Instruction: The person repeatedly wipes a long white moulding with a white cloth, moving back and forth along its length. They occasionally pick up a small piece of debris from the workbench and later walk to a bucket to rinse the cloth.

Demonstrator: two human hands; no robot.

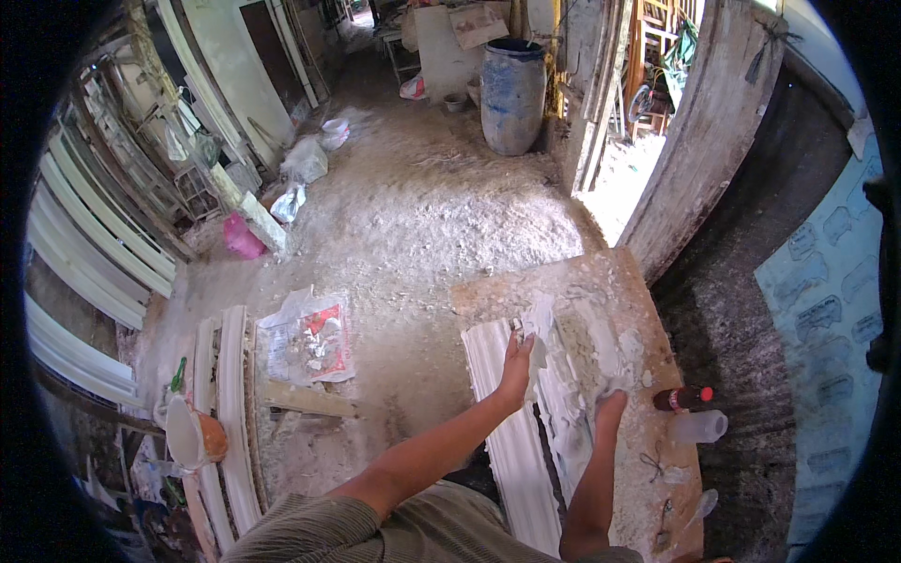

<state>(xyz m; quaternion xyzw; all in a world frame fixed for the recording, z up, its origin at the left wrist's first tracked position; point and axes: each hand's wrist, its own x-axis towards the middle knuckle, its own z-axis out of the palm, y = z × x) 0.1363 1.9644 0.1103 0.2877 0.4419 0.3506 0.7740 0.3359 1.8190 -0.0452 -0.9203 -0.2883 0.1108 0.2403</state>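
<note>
left hand (515, 361) fingers clenched on scraper (517, 327) | right hand (611, 403) flat, fingers released, in wet plaster (574, 375) | moulding (511, 422) below fingers part-coated, far end bare

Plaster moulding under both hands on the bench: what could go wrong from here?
The white moulding overhangs the bench edge nearest the person; pressure from the left hand might crack or tip it. The right hand works close to the bottle and plastic cup, which an elbow could knock off.
</note>
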